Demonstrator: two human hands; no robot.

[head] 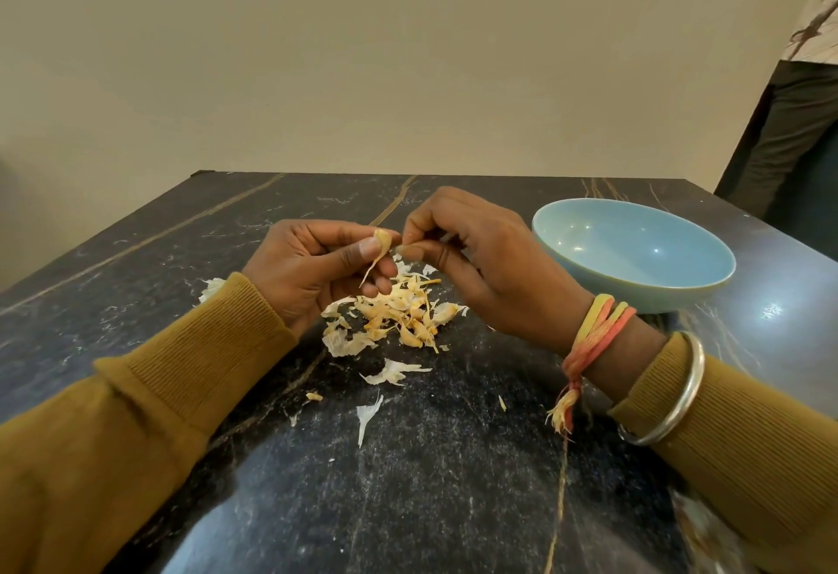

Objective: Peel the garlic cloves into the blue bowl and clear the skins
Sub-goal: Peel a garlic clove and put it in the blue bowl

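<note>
Papery skin is half off the garlic clove (383, 241), which sits above the middle of the table (453, 483), gripped between the thumb and curled fingers of the left hand (313, 269). A loosened strip (371, 269) hangs down from it. The right hand (476, 265) meets it from the other side, thumb and forefinger pinched together on the skin at the clove's tip, the other fingers curled.

Directly beneath the hands lies a pile of skins (399, 315). Whether unpeeled cloves are mixed into it I cannot tell. Loose scraps (394, 374) trail from it toward the near edge.

By the right edge, towards the far side, the blue bowl (635, 247) shows only bare glaze in the part that is visible.

My reading is that peeling is under way. Nothing visibly sits in the bowl yet, and clearing the skins has not begun.
</note>
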